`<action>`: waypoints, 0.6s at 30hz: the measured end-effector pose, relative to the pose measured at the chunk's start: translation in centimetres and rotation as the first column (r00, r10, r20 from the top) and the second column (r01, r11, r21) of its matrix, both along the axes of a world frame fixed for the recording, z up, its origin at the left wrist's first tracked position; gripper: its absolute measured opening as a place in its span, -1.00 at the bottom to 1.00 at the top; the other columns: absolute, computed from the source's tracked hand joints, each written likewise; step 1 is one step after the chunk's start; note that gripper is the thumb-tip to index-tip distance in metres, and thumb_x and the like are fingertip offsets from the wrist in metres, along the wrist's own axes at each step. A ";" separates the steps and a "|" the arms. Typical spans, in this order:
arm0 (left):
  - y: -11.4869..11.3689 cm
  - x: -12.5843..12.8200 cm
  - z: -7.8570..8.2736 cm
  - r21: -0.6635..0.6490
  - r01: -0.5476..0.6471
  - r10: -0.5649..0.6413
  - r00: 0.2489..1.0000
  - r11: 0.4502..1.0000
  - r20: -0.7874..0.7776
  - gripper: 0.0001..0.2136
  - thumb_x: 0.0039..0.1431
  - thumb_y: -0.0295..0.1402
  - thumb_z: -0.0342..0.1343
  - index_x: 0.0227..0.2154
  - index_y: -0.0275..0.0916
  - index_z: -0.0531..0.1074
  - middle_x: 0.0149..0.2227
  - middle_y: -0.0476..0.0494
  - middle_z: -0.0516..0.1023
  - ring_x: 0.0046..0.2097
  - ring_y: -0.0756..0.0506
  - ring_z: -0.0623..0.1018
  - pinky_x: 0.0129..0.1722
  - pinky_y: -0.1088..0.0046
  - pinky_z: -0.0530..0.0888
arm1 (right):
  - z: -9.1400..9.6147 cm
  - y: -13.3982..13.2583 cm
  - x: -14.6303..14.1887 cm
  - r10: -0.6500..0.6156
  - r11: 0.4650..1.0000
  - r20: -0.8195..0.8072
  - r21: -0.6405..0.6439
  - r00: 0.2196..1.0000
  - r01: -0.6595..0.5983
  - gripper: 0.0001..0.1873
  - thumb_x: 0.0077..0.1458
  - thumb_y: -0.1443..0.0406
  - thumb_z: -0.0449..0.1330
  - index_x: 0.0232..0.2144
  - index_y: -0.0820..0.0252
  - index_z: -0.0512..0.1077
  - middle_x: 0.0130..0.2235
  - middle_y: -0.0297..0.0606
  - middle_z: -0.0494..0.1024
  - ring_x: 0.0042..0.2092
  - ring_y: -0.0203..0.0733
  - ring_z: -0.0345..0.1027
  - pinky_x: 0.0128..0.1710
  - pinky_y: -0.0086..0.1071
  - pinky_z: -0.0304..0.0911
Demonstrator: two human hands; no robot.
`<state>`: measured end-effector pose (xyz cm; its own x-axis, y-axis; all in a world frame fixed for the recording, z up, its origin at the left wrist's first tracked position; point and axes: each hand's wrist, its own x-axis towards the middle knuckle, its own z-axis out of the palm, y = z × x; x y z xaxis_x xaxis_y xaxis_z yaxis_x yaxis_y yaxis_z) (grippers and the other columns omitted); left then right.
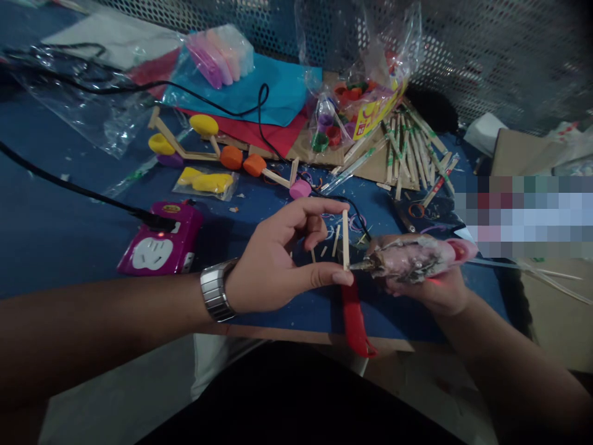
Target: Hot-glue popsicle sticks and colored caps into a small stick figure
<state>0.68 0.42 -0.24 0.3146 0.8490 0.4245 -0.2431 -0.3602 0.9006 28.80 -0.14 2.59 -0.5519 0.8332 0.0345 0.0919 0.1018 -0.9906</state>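
Note:
Between the thumb and index finger of my left hand (282, 259), a short wooden stick (345, 241) is pinched by its two ends. My right hand (440, 290) is wrapped round a pink hot glue gun (417, 256) with grey, dirty smears on its body. Its nozzle points left and meets, or nearly meets, the stick's lower end by my left thumb. Below the stick lies a red-handled tool (354, 315) on the blue table (278, 312), its upper part hidden by my hand. Small wood pieces (336, 241) lie behind the stick.
A purple power adapter (157, 241) with a black cable stands at left. Farther back lie stick pieces with yellow and orange caps (231, 157), a bag of coloured caps (343, 117), blue sheets (278, 80) and bundled wooden sticks (407, 145). Cardboard (523, 154) is at right.

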 end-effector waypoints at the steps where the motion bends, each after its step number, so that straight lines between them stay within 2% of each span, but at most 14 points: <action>1: 0.0 0.0 0.0 -0.002 -0.001 0.001 1.000 1.000 -0.004 -0.35 0.03 -0.24 0.66 0.19 -0.11 0.59 -0.36 0.05 0.34 -0.34 -0.03 0.37 -0.25 0.36 0.41 | 0.0 0.0 0.0 -0.001 1.000 0.010 -0.001 1.000 0.001 -0.70 0.08 0.30 0.55 -0.09 0.03 0.75 -0.45 -0.33 0.61 -0.55 -0.32 0.37 -0.61 -0.52 0.33; 7: 0.0 0.0 0.1 -0.013 -0.016 0.016 1.000 1.000 -0.011 -0.34 0.00 -0.21 0.67 0.17 -0.14 0.61 -0.38 0.05 0.37 -0.36 -0.04 0.36 -0.25 0.33 0.41 | -0.1 -0.1 0.1 -0.019 1.000 0.007 0.010 1.000 0.019 -0.69 0.08 0.27 0.56 -0.08 0.02 0.76 -0.48 -0.35 0.61 -0.57 -0.29 0.36 -0.59 -0.48 0.38; 13: 0.0 0.0 0.1 -0.005 -0.009 0.009 1.000 1.000 -0.016 -0.35 0.03 -0.19 0.66 0.18 -0.12 0.60 -0.37 0.04 0.35 -0.34 -0.05 0.37 -0.26 0.33 0.41 | -0.1 0.0 0.3 0.014 1.000 0.012 0.025 1.000 -0.014 -0.73 0.14 0.25 0.53 -0.08 0.08 0.75 -0.41 -0.28 0.65 -0.48 -0.25 0.48 -0.45 -0.43 0.49; 18: 0.0 0.1 0.1 -0.010 -0.008 0.008 1.000 1.000 -0.010 -0.35 0.01 -0.16 0.67 0.16 -0.10 0.61 -0.37 0.03 0.35 -0.35 -0.05 0.37 -0.27 0.33 0.42 | 0.1 0.2 0.1 0.036 0.996 0.063 0.074 0.997 -0.041 -0.77 0.13 0.24 0.52 -0.13 0.07 0.74 -0.38 -0.27 0.67 -0.45 -0.22 0.49 -0.47 -0.42 0.46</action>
